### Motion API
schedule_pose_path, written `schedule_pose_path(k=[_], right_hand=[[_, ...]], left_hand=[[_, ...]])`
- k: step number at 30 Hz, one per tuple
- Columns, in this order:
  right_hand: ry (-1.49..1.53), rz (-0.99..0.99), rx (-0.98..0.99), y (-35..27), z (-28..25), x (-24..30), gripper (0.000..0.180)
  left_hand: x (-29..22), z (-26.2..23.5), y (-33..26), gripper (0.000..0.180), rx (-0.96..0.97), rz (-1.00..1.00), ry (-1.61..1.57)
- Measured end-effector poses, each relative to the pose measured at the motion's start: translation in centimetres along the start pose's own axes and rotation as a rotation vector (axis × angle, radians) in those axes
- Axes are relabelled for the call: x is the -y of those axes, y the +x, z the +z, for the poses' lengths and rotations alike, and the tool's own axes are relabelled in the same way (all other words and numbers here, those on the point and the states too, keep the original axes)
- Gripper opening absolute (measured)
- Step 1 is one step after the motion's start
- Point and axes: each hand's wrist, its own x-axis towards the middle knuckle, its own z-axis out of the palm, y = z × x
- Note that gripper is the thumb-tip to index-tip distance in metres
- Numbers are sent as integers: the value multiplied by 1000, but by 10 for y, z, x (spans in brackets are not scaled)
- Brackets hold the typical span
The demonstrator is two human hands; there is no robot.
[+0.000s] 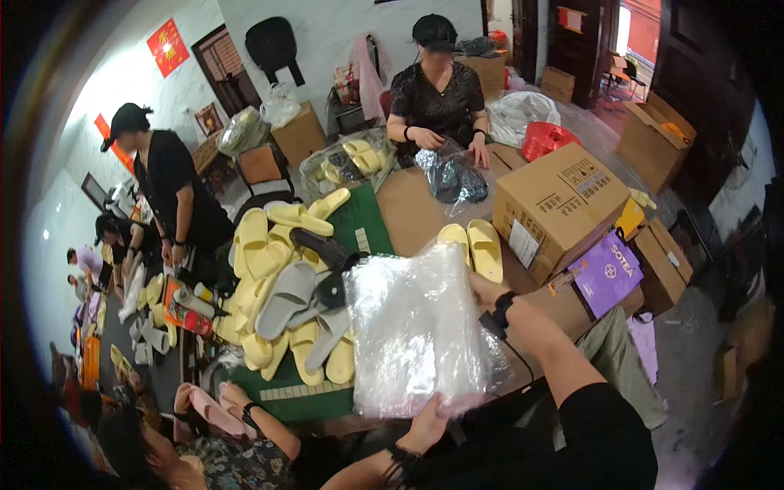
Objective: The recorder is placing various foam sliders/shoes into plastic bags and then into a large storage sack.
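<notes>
Our left hand [430,425] clamps bags [416,331] at lower edge; our right hand [483,287] behind bags' top, grip untellable; slippers [474,245] just beyond bags.

Prob. packing workshop: slippers [286,302] heaped, cartons [555,204], plastic bags [416,327].

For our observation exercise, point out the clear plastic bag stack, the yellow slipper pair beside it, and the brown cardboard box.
clear plastic bag stack [416,327], head view, middle
yellow slipper pair [483,249], head view, right slipper's strap
brown cardboard box [572,184], head view, top face
</notes>
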Motion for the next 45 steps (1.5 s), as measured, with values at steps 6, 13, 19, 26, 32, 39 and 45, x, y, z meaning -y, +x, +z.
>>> schedule_pose_path(k=[6,13,19,26,32,39,45], right_hand=[[109,-84,-153,30,-16,-51,71],[-509,-514,-317,98,-90,-93,93],[-797,-422,-546,65,-45,-82,96],[-1817,-277,97,26,21,-127,60],[-1811,-451,142,-27,79,-163,60],[-1698,-219,379,-1,65,-172,63],[-1716,-290,300,8,56,-182,62]], left_hand=[[59,-37,111,27,8,-16,-39],[48,37,91,53,-218,-399,236],[-41,65,25,62,363,-508,1017],[-197,110,48,43,-604,1131,1563],[-262,86,101,69,-1146,1100,1464],[-313,65,66,47,-467,1007,372],[-285,112,-20,50,-68,961,168]])
